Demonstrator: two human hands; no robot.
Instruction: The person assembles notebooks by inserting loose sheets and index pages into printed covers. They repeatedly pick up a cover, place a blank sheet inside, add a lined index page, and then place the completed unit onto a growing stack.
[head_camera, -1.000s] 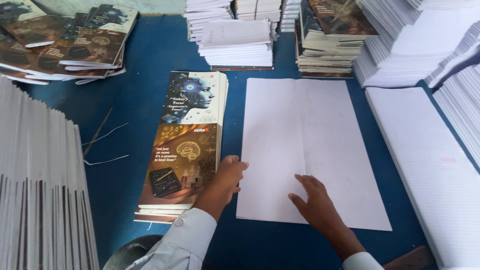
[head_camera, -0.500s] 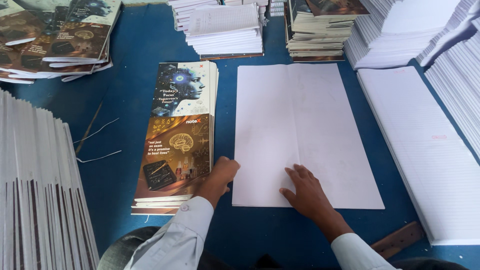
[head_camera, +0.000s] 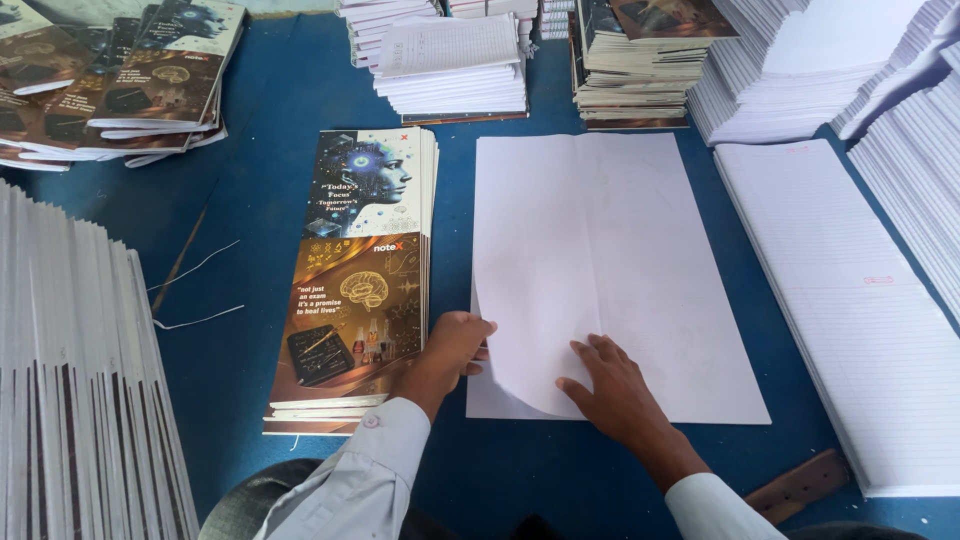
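A stack of large white sheets (head_camera: 600, 260) lies flat on the blue table (head_camera: 260, 120). My left hand (head_camera: 455, 345) pinches the left edge of the top sheet near its lower corner and curls that corner up. My right hand (head_camera: 615, 385) rests flat on the same sheet's lower part, fingers spread. Just left of the sheets sits a pile of printed covers (head_camera: 355, 270), blue artwork on the upper half and brown on the lower.
Stacks of ruled paper (head_camera: 850, 300) fill the right side. A tall stack of pages (head_camera: 70, 380) stands at the left. More covers (head_camera: 120, 80) and notebook piles (head_camera: 450, 60) line the far edge. Loose threads (head_camera: 190, 290) lie left of the covers. A wooden piece (head_camera: 800, 485) is at lower right.
My left hand has taken hold of the top sheet's left edge and lifted its lower corner. My right hand stays pressed on the sheet.
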